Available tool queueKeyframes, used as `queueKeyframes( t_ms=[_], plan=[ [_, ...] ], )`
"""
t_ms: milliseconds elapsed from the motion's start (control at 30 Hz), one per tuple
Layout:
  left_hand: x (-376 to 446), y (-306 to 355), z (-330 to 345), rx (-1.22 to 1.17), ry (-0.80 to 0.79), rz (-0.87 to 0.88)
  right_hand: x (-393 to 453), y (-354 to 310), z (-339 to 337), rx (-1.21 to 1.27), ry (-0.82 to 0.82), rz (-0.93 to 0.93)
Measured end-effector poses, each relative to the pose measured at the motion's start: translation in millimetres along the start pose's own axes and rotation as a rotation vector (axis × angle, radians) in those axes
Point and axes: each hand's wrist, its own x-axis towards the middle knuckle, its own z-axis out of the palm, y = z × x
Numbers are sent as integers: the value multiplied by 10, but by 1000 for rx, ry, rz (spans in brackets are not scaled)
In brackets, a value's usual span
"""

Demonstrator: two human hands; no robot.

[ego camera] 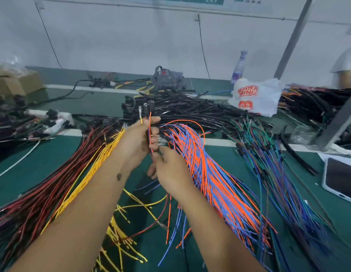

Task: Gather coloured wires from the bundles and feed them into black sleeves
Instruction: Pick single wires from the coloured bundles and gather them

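Note:
My left hand (138, 137) is raised over the green table (53, 158), closed around a small upright bunch of wires (146, 110): yellow, orange and dark ends stick up above the fingers. My right hand (170, 167) sits just below it, pinching the same wires where they hang down. A bundle of orange and blue wires (216, 173) fans out to the right of my hands. A red and black bundle (53, 185) with yellow wires (96, 161) lies on the left. A heap of black sleeves (180, 110) is piled behind my hands.
Green and blue wires (272, 165) lie further right. A white plastic bag (255, 97) and a bottle (238, 67) stand at the back right. A cardboard box (15, 81) is at the back left, a white tablet (339, 177) at the right edge, and another person (345, 65) beyond.

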Motion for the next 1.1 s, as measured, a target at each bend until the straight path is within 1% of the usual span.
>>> queueKeyframes(
  t_ms=[67, 100, 133, 200, 267, 300, 333, 367, 400, 500, 533, 567, 600, 633, 667, 700, 733, 767, 800, 833, 900, 967, 1000, 1033, 1100],
  plan=[
    [2, 93, 53, 30, -18, -25, -2, -59, -56, -37, -16, 11],
    [10, 123, 91, 32, -19, -23, -13, -102, -82, -18, -35, 20],
    [26, 146, 136, 30, -20, -19, -25, -136, -107, 58, -65, 45],
    [58, 205, 222, 24, -27, -33, -70, -216, -197, 397, -156, 143],
    [95, 296, 290, 4, -61, -95, -127, -279, -345, 733, -291, 200],
    [106, 350, 314, 5, -87, -125, -161, -288, -427, 809, -370, 200],
    [119, 409, 329, 35, -101, -140, -201, -296, -508, 828, -451, 195],
    [130, 467, 334, 112, -95, -131, -243, -312, -594, 801, -535, 194],
    [140, 521, 332, 245, -64, -97, -280, -328, -683, 749, -626, 189],
    [140, 660, 251, 792, 132, -2, -377, -374, -914, 534, -931, 166],
    [146, 679, 193, 890, 193, 14, -401, -381, -955, 448, -1014, 154],
    [156, 688, 140, 918, 223, 6, -415, -391, -972, 358, -1068, 137],
    [146, 660, 132, 892, 219, -19, -427, -384, -977, 279, -1096, 124],
    [122, 620, 159, 856, 196, -51, -414, -386, -968, 222, -1108, 113],
    [95, 535, 214, 869, 148, -70, -387, -371, -958, 202, -1107, 100],
    [52, 413, 305, 979, 82, -66, -346, -343, -956, 222, -1081, 86],
    [15, 270, 407, 1115, 21, -23, -291, -300, -966, 266, -1006, 74],
    [-33, 135, 517, 1201, -28, 24, -218, -238, -991, 304, -867, 76],
    [-38, -15, 606, 1208, -54, 77, -134, -163, -1033, 320, -681, 103],
    [-44, -143, 681, 1146, -75, 70, -45, -60, -1093, 305, -482, 145],
    [4, -354, 746, 763, -51, -46, 97, 206, -1233, 204, -123, 233],
    [67, -555, 744, 348, 41, -180, 185, 581, -1399, -47, 160, 299],
    [88, -663, 737, 215, 75, -217, 193, 786, -1506, -203, 244, 332],
    [107, -771, 731, 119, 100, -245, 175, 970, -1614, -329, 294, 372],
    [117, -966, 742, 40, 140, -258, 96, 1265, -1795, -496, 320, 448]
  ],
)
